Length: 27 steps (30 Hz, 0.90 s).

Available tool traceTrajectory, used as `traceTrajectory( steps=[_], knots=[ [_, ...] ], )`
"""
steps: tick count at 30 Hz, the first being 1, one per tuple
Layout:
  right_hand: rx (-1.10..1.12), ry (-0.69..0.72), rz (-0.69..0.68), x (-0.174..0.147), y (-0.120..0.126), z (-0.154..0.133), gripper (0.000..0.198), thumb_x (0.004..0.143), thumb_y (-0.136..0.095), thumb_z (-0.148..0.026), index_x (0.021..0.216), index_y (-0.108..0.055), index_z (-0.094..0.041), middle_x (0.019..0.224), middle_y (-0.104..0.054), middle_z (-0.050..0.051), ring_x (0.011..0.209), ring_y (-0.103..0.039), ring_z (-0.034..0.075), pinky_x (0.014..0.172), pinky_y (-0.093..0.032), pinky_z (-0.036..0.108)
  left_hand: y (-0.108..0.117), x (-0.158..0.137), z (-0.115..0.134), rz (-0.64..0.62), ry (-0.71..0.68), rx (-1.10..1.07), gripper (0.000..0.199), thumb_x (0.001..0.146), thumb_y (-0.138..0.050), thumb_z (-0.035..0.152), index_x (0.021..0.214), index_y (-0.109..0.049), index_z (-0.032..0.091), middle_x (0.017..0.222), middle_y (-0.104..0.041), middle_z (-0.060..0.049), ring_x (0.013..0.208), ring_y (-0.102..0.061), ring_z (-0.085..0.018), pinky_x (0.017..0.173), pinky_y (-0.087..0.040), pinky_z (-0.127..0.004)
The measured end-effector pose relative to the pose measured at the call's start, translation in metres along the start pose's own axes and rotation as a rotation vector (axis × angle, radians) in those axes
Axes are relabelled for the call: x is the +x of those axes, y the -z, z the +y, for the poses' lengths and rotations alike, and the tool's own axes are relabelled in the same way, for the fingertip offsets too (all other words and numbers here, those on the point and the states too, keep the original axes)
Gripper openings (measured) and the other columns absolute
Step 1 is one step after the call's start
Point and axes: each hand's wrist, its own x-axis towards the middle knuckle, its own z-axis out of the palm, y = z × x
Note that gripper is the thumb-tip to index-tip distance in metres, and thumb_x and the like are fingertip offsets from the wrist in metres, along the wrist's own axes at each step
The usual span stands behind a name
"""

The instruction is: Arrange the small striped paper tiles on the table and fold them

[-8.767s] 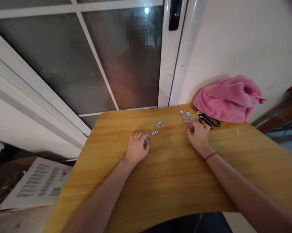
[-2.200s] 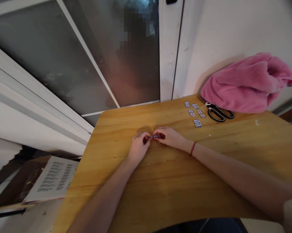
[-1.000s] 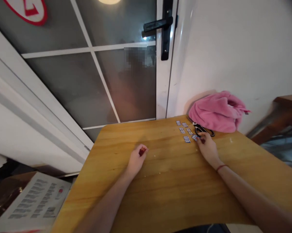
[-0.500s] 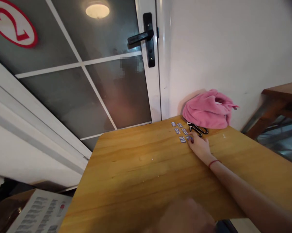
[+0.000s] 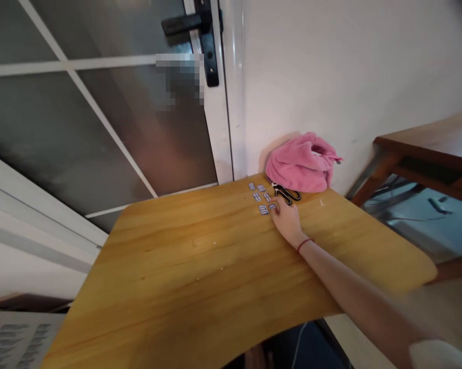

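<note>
On the wooden table (image 5: 200, 256), small blue-and-white striped pieces lie in two short rows near the far edge. My right hand (image 5: 287, 219), with a red cord at the wrist, rests at the near end of the rows. Its thumb and index finger are closed on one small striped piece (image 5: 272, 206), partly hidden by the fingers. Beside it lies another striped piece (image 5: 263, 210). Black-handled scissors (image 5: 287, 193) lie just beyond the fingertips. At the bottom edge, below the table, a bit of my left hand (image 5: 255, 357) shows; its fingers cannot be made out.
A pink plush cloth bag (image 5: 302, 164) sits at the far table corner against the white wall. A framed glass door (image 5: 111, 128) with a black handle (image 5: 185, 24) stands behind. Another wooden table (image 5: 426, 143) is at right, and a printed box (image 5: 19, 338) at lower left.
The view has swung right, so everything sits further left. My left hand, blurred over the near table before, has dropped below its edge. My right hand stays at the same striped piece.
</note>
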Motion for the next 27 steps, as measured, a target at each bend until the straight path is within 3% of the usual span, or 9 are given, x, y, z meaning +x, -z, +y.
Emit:
traceTrajectory(
  steps=[3,7,10,13,17,21,27],
  knots=[
    [0.062,0.057,-0.015,-0.001,0.001,-0.001,0.029,0.076,-0.043,-0.012,0.102,-0.056,-0.017,0.057,-0.055,-0.001,0.054,-0.048,0.016,0.069,-0.031,0.03,-0.027,0.008,0.01,0.003,0.061,-0.008,0.05,0.086,-0.042,0.024,0.135,-0.038,0.019,0.135,-0.044,-0.013,0.126,-0.036,-0.032,0.105,-0.03,-0.048],
    [0.113,0.087,-0.067,-0.002,0.003,-0.003,0.028,0.075,-0.043,-0.011,0.099,-0.055,-0.018,0.056,-0.053,-0.002,0.055,-0.048,0.016,0.07,-0.032,0.03,-0.045,0.022,0.024,-0.086,-0.004,0.014,0.044,0.082,-0.041,0.017,0.125,-0.05,0.021,0.129,-0.05,-0.01,0.123,-0.039,-0.028,0.108,-0.026,-0.042],
    [0.135,0.103,-0.094,-0.002,0.003,-0.003,0.029,0.073,-0.044,-0.01,0.099,-0.055,-0.018,0.055,-0.051,-0.003,0.054,-0.047,0.016,0.07,-0.032,0.03,-0.042,0.03,0.034,-0.138,-0.069,0.067,0.041,0.079,-0.048,0.018,0.12,-0.054,0.024,0.124,-0.053,-0.01,0.118,-0.044,-0.029,0.104,-0.031,-0.044],
    [0.163,0.115,-0.106,-0.002,0.003,-0.003,0.028,0.073,-0.044,-0.01,0.098,-0.055,-0.018,0.055,-0.05,-0.004,0.054,-0.047,0.015,0.069,-0.031,0.03,-0.033,0.034,0.043,-0.107,0.001,0.116,0.038,0.08,-0.055,0.026,0.119,-0.054,0.025,0.125,-0.051,-0.011,0.117,-0.045,-0.03,0.098,-0.038,-0.046],
    [0.227,0.109,-0.116,-0.001,0.003,-0.002,0.026,0.074,-0.044,-0.01,0.096,-0.054,-0.019,0.056,-0.047,-0.004,0.054,-0.046,0.014,0.068,-0.031,0.029,-0.024,0.034,0.049,-0.106,0.047,0.136,0.031,0.086,-0.052,0.032,0.115,-0.052,0.019,0.118,-0.053,-0.009,0.102,-0.055,-0.021,0.085,-0.048,-0.041],
    [0.323,0.084,-0.1,0.0,0.004,0.001,0.022,0.073,-0.045,-0.012,0.091,-0.054,-0.019,0.054,-0.042,-0.005,0.052,-0.042,0.013,0.065,-0.031,0.028,-0.015,0.032,0.051,-0.111,0.036,0.123,0.029,0.087,-0.051,0.031,0.113,-0.053,0.018,0.116,-0.054,-0.009,0.098,-0.056,-0.019,0.082,-0.049,-0.038],
    [0.621,-0.146,-0.009,0.004,0.0,0.01,0.016,0.073,-0.043,-0.016,0.085,-0.052,-0.02,0.054,-0.03,-0.007,0.05,-0.034,0.012,0.052,-0.029,0.024,-0.005,0.027,0.054,-0.101,0.037,0.125,0.029,0.087,-0.051,0.031,0.114,-0.053,0.018,0.115,-0.054,-0.009,0.098,-0.056,-0.019,0.082,-0.049,-0.038]
  ],
)
